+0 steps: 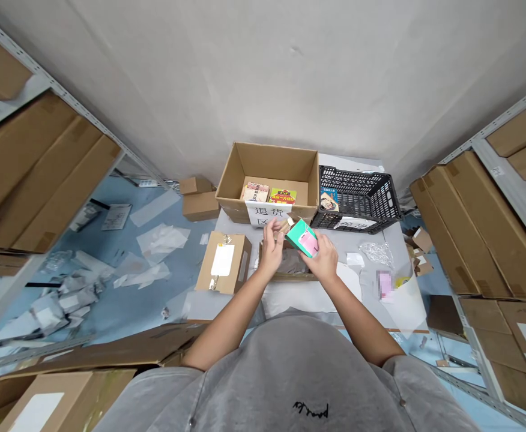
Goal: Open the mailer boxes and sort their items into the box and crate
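Note:
My right hand (323, 258) is closed on a small green box (298, 233) with a pink label, held tilted above an open carton. That carton (294, 277) stands on the table in front of me, and grey material shows inside it. My left hand (272, 247) is just left of the green box, its fingers bent and thumb apart. Beside its fingertips is a tan piece with a pale end (285, 225), perhaps a carton flap; I cannot tell whether they touch it.
Behind my hands stands a large open carton (267, 211) with two colourful boxes inside. A black plastic crate (357, 204) holds a blue box. Left is a taped carton (222, 261); right lies clear plastic wrap (377, 254). Shelves of cartons flank me, and paper scraps (161, 243) litter the floor.

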Motion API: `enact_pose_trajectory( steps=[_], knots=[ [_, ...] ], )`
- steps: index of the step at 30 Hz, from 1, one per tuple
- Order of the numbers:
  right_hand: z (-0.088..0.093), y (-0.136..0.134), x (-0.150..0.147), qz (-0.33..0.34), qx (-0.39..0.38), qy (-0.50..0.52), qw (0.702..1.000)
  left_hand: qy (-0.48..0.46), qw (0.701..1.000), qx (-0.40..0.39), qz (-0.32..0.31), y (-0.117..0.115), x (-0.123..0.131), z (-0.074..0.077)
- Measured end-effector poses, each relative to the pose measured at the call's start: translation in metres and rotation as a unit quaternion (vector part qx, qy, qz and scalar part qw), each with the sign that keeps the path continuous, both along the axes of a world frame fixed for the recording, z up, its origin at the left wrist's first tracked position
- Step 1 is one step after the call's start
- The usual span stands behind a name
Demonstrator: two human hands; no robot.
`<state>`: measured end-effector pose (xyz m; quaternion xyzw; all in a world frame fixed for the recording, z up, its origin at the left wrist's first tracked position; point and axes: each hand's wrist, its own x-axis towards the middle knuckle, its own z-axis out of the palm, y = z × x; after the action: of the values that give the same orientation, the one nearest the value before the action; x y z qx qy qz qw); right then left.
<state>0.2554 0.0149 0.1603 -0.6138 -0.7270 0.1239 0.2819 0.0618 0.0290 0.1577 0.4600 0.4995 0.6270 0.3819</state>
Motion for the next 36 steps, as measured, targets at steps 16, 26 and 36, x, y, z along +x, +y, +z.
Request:
enact_pose_trajectory(
  steps=[16,26,36],
  knots=[
    [0.009,0.017,-0.004,0.124,-0.100,0.258,0.953,-0.037,0.997,-0.034,-0.058,0.012,0.007,-0.009],
    [0.020,0.044,-0.003,0.172,-0.131,0.448,0.868,-0.102,0.976,-0.063,-0.184,0.003,0.007,0.001],
    [0.016,0.021,-0.006,0.140,-0.107,0.498,0.849,0.143,0.970,-0.080,-0.179,0.019,-0.011,0.036]
  ],
)
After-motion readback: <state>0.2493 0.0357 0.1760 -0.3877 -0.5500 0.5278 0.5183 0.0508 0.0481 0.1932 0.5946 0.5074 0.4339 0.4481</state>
